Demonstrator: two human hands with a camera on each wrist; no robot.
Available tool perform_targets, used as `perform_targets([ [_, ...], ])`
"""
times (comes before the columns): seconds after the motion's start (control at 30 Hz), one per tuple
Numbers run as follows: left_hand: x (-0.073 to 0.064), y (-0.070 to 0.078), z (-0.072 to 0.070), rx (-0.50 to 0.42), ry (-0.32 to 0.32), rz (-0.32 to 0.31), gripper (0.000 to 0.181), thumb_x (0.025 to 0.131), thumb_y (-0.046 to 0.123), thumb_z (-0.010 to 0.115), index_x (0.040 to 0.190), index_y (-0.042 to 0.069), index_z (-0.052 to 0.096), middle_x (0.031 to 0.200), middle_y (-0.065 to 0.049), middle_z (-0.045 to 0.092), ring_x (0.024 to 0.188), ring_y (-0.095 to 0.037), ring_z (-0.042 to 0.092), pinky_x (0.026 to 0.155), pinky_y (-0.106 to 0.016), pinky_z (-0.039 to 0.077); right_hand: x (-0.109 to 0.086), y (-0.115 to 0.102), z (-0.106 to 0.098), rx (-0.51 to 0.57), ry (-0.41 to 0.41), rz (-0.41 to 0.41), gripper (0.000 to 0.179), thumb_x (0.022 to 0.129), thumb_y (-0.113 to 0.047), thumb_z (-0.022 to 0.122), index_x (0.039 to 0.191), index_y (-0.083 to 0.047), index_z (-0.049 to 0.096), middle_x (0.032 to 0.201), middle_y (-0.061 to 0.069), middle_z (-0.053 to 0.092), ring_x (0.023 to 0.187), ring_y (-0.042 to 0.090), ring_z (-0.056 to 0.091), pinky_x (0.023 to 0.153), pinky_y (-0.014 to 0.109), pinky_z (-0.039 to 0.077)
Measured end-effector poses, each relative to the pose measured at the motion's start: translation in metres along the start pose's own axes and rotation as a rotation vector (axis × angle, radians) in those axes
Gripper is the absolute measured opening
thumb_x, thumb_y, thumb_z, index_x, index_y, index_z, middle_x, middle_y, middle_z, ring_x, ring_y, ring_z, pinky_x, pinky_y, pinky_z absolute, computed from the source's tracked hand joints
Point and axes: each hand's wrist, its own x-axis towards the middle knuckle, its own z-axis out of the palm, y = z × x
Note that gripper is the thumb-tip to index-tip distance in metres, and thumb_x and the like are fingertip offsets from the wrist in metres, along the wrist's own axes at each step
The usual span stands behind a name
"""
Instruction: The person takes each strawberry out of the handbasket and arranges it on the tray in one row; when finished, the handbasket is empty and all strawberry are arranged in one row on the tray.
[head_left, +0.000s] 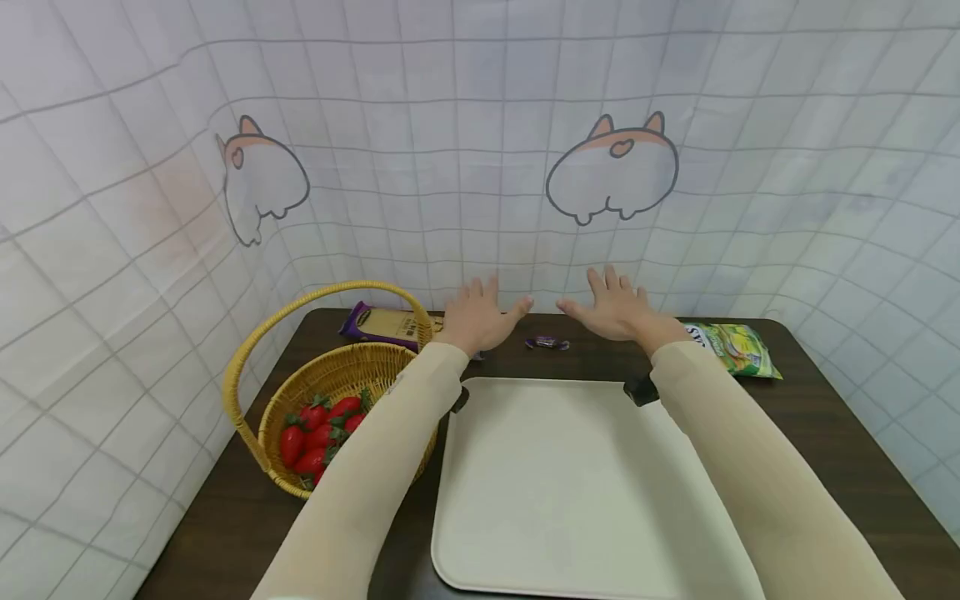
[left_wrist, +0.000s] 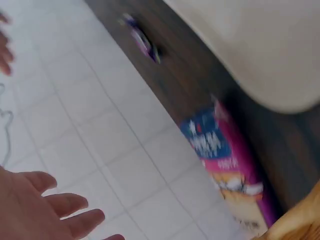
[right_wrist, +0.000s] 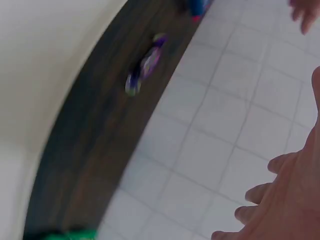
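Both hands are stretched forward over the far side of the dark table, fingers spread, holding nothing. My left hand [head_left: 477, 318] is raised near a purple snack pack [head_left: 386, 325], whose pink and blue end shows in the left wrist view. My right hand [head_left: 611, 308] hovers left of a green and yellow snack bag [head_left: 738, 348]. Between the hands lies a small purple wrapped candy [head_left: 547, 342], blurred in both wrist views. A white tray [head_left: 570, 483] lies below the forearms.
On the left stands a yellow wicker basket [head_left: 273, 417] with a tall arched handle, holding several red strawberries [head_left: 318, 433]. A white gridded curtain [head_left: 480, 167] hangs behind and beside the dark table [head_left: 810, 417]. The left forearm covers part of the basket.
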Motion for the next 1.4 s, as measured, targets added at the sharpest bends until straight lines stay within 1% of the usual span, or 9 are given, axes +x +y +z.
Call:
perform_targets([
  [0.2, -0.034, 0.003, 0.011, -0.145, 0.002, 0.083, 0.09, 0.091, 0.075, 0.031, 0.154, 0.011, 0.03, 0.156, -0.014, 0.033, 0.139, -0.034, 0.036, 0.108, -0.055, 0.032, -0.018, 0.009, 0.04, 0.069, 0.003, -0.076, 0.098, 0.092, -0.07, 0.037, 0.155, 0.001, 0.014, 0.158, 0.032, 0.003, 0.142, 0.054, 0.007, 0.109, 0.067, 0.013],
  [0.47, -0.098, -0.003, 0.007, -0.369, 0.119, 0.13, 0.044, 0.097, 0.048, 0.052, 0.125, 0.017, 0.067, 0.125, 0.0, 0.066, 0.11, -0.022, 0.063, 0.09, -0.043, 0.05, -0.043, -0.002, 0.1, 0.234, -0.013, -0.18, 0.073, 0.094, -0.042, 0.06, 0.147, 0.003, 0.039, 0.153, 0.03, 0.028, 0.141, 0.047, 0.024, 0.109, 0.062, 0.024],
  [0.67, -0.141, -0.038, 0.003, -0.695, 0.534, 0.135, 0.02, 0.097, 0.026, 0.062, 0.098, 0.012, 0.075, 0.089, 0.001, 0.074, 0.075, -0.011, 0.065, 0.067, -0.029, 0.052, -0.058, -0.03, 0.129, 0.375, 0.074, -0.241, 0.049, 0.095, -0.029, 0.061, 0.134, -0.001, 0.056, 0.144, 0.025, 0.045, 0.136, 0.042, 0.038, 0.108, 0.057, 0.03],
  [0.87, -0.184, -0.083, -0.005, -0.813, 0.89, 0.082, 0.016, 0.095, 0.006, 0.061, 0.091, 0.001, 0.075, 0.088, -0.01, 0.075, 0.073, -0.003, 0.065, 0.067, -0.016, 0.048, -0.061, -0.064, 0.143, 0.537, 0.093, -0.257, 0.039, 0.095, -0.026, 0.064, 0.128, -0.005, 0.063, 0.135, 0.009, 0.059, 0.129, 0.031, 0.05, 0.104, 0.048, 0.039],
  [1.03, -0.21, -0.109, -0.015, -1.081, 1.422, 0.104, 0.023, 0.089, -0.007, 0.05, 0.072, -0.019, 0.058, 0.071, -0.015, 0.069, 0.064, -0.011, 0.065, 0.063, -0.021, 0.049, -0.064, -0.088, 0.139, 0.692, 0.104, -0.255, 0.028, 0.096, -0.021, 0.063, 0.12, -0.008, 0.068, 0.119, 0.005, 0.068, 0.11, 0.025, 0.062, 0.091, 0.04, 0.05],
  [1.1, -0.218, -0.122, -0.015, -1.123, 1.614, 0.045, 0.024, 0.087, -0.006, 0.048, 0.069, -0.02, 0.054, 0.066, -0.01, 0.066, 0.057, -0.013, 0.061, 0.06, -0.022, 0.046, -0.063, -0.1, 0.139, 0.735, 0.111, -0.253, 0.025, 0.096, -0.02, 0.062, 0.117, -0.011, 0.069, 0.114, 0.004, 0.07, 0.103, 0.021, 0.064, 0.087, 0.037, 0.052],
  [1.17, -0.224, -0.135, -0.01, -1.119, 1.715, -0.05, 0.021, 0.087, -0.004, 0.048, 0.072, -0.017, 0.055, 0.067, -0.005, 0.062, 0.054, -0.011, 0.053, 0.057, -0.02, 0.042, -0.061, -0.113, 0.141, 0.783, 0.116, -0.255, 0.022, 0.097, -0.021, 0.061, 0.115, -0.013, 0.07, 0.111, 0.002, 0.071, 0.097, 0.019, 0.065, 0.082, 0.034, 0.053],
  [1.27, -0.231, -0.152, 0.002, -1.084, 1.706, -0.169, 0.015, 0.086, 0.0, 0.049, 0.086, -0.012, 0.058, 0.079, -0.005, 0.055, 0.062, -0.011, 0.046, 0.062, -0.019, 0.036, -0.058, -0.134, 0.146, 0.864, 0.124, -0.268, 0.021, 0.099, -0.022, 0.058, 0.114, -0.013, 0.07, 0.11, 0.003, 0.071, 0.091, 0.021, 0.066, 0.074, 0.03, 0.053],
  [1.4, -0.234, -0.171, 0.023, -1.01, 1.524, -0.261, 0.03, 0.084, 0.009, 0.052, 0.111, -0.005, 0.053, 0.1, -0.005, 0.051, 0.087, -0.015, 0.047, 0.076, -0.023, 0.032, -0.059, -0.159, 0.148, 0.939, 0.108, -0.324, 0.021, 0.1, -0.022, 0.057, 0.113, -0.012, 0.07, 0.11, 0.006, 0.07, 0.089, 0.024, 0.067, 0.073, 0.027, 0.053],
])
